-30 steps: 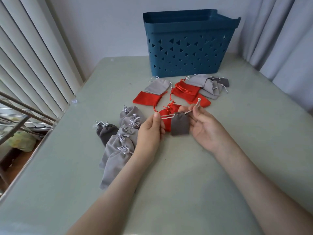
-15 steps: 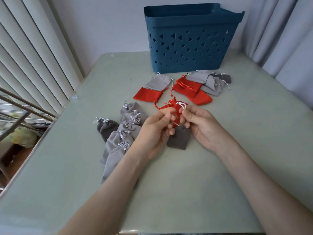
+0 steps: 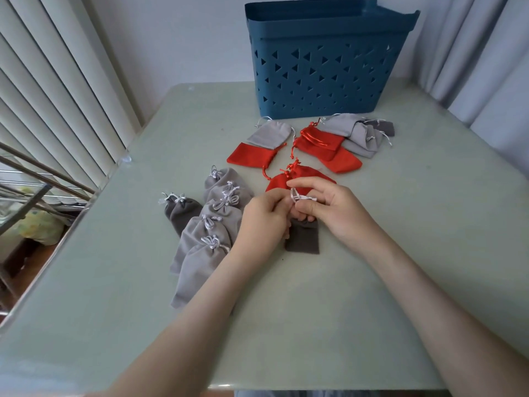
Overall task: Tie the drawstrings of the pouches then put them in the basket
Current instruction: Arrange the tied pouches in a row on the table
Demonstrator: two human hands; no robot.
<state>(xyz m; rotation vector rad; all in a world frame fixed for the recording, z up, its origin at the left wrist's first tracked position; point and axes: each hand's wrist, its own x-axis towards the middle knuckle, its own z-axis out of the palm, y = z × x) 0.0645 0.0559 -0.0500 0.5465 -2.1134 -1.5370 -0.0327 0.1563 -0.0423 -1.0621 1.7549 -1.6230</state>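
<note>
A small dark grey pouch (image 3: 303,239) hangs below both hands at the table's middle. My left hand (image 3: 264,222) and my right hand (image 3: 329,209) pinch its white drawstring (image 3: 299,197), which loops between the fingertips. The pouch's top is hidden by my fingers. A blue basket (image 3: 326,58) with triangular holes stands at the back of the table. A row of tied grey pouches (image 3: 211,239) lies left of my left hand. A tied red pouch (image 3: 297,179) lies just behind my hands.
Untied red pouches (image 3: 323,147), (image 3: 252,157) and light grey pouches (image 3: 355,133), (image 3: 270,134) lie in front of the basket. Two tied dark grey pouches (image 3: 179,209) lie at the far left. Blinds and a metal rack (image 3: 34,179) border the table's left edge; curtains hang right.
The drawstring was stretched out between my hands a second ago. Both hands have come together over the pouch's mouth, and the string now loops at my fingertips. The pouch hangs lower.
</note>
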